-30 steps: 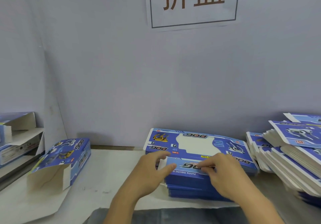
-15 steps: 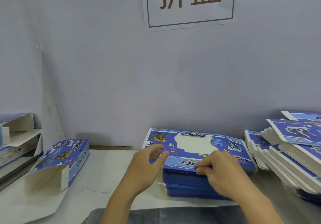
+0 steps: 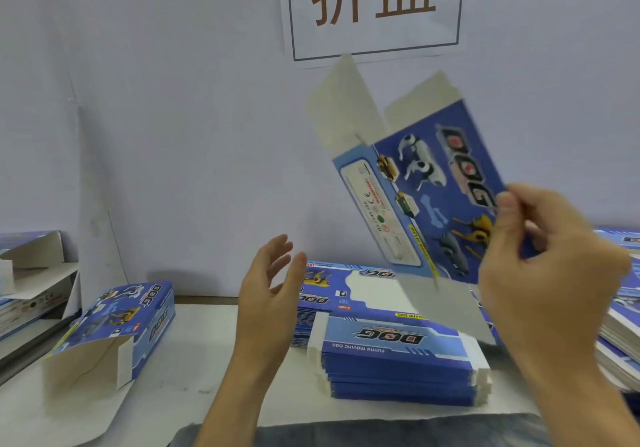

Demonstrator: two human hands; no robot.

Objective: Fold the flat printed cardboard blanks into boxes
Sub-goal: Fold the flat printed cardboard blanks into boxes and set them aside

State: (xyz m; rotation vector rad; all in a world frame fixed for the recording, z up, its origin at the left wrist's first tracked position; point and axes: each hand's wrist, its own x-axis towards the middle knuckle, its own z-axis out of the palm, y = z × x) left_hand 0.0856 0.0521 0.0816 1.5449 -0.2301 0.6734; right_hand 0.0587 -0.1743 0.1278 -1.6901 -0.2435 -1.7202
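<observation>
My right hand [image 3: 543, 266] pinches one blue printed cardboard blank [image 3: 419, 186] by its right edge and holds it raised and tilted above the table, its plain flaps pointing up. To the left of that blank, my left hand [image 3: 270, 290] hovers with fingers straight, touching nothing. Below both hands lies the stack of flat blue blanks [image 3: 398, 360] on the white table [image 3: 194, 370].
A folded blue box [image 3: 114, 325] lies on its side at the left, open end toward me. More boxes and blanks sit on a shelf [image 3: 31, 283] at the far left. Another pile of blanks [image 3: 623, 325] stands at the right edge. A grey wall with a paper sign [image 3: 374, 6] closes the back.
Both hands were on top of the stack. Now my right hand has lifted the top blank up and tilted it, and my left hand has come off the stack.
</observation>
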